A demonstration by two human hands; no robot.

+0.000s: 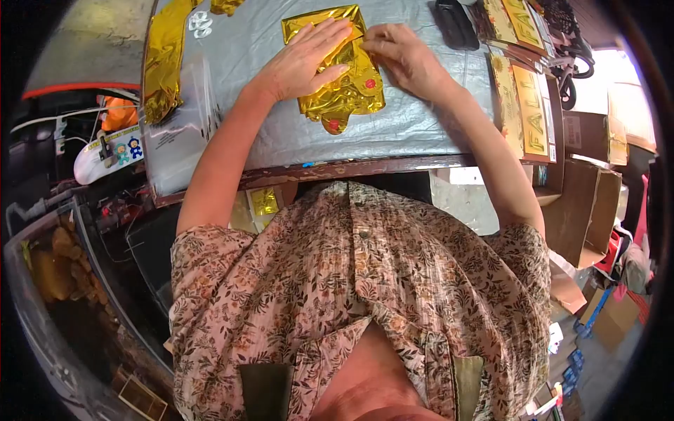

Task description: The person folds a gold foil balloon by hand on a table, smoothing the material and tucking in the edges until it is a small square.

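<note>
We note glossy, crinkled gold foil balloon [344,77] on a silvery, wrinkled plastic sheet [421,119]; worn wooden table edge [337,170].

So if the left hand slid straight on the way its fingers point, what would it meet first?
Probably the right hand. The left hand lies flat on the crinkled gold foil balloon, fingers aimed toward the right hand's fingertips pinching the foil's edge; the gap looks small.

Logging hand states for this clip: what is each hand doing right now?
Left hand: open, flat on the gold foil.
Right hand: pinching the foil's edge.
</note>
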